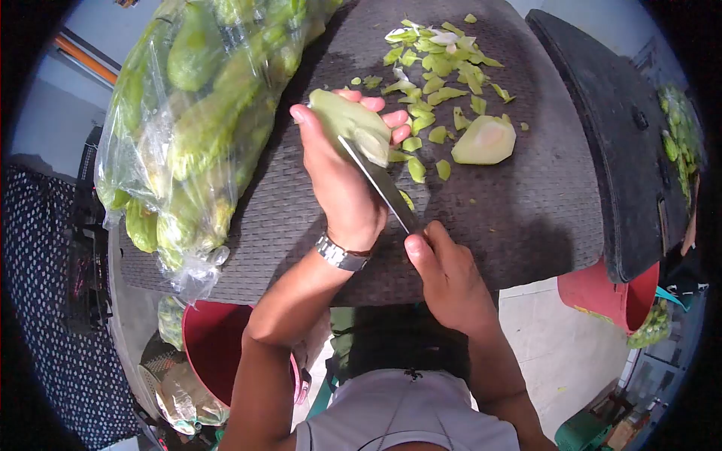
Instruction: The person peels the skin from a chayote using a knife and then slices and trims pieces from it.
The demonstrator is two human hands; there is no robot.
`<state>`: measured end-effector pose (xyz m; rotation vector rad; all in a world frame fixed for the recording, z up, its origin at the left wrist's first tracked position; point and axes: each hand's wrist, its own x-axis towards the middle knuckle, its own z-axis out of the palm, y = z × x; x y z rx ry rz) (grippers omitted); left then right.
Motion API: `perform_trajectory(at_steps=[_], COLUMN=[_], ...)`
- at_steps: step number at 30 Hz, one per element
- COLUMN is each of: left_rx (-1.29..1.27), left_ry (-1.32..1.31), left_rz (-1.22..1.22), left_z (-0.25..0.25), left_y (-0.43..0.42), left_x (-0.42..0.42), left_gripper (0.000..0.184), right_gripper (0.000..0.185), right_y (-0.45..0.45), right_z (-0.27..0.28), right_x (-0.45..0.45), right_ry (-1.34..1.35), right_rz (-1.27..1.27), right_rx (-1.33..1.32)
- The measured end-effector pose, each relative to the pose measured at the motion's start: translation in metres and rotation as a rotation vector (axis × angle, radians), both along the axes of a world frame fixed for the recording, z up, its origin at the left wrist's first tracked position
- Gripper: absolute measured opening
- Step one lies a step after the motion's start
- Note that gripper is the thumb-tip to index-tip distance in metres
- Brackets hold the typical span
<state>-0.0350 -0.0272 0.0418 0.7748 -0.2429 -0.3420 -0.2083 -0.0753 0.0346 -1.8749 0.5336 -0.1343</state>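
Note:
A pale green peeled chayote half rests in my left hand, with the fingers wrapped round its far side and the thumb along its left. My right hand grips a knife by its handle, which the fingers hide. The blade points up and left, and its tip lies on the cut face of the chayote. To the right, another peeled piece lies on the dark woven table. Green peelings are scattered beyond and between the two pieces.
A clear plastic bag full of green chayotes covers the table's left side. A black chair back stands against the right edge. Red tubs sit below on both sides, and bagged vegetables are at the far right.

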Motion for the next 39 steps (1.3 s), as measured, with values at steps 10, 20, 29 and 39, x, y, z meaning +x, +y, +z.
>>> perform_trajectory(at_steps=[10,20,29,39], left_rx=[0.251,0.160,-0.033,0.236], left_ry=[-0.184,0.219,0.304,0.149], left_rz=[0.097,-0.190,-0.546,-0.540], left_z=[0.002,-0.021,-0.031,-0.019], left_y=[-0.003,0.002,0.007,0.006], left_x=[0.000,0.046,0.050,0.044], left_gripper=[0.062,0.052,0.046,0.030], right_gripper=[0.046,0.053,0.042,0.039], right_y=[-0.010,-0.060,-0.070,-0.129], right_z=[0.001,-0.008,0.025,0.048], right_x=[0.001,-0.023,0.009,0.106], right_ry=[0.092,-0.002,0.070,-0.137], right_rz=[0.061,0.063,-0.030,0.038], right_rx=[0.151,0.868,0.247,0.344])
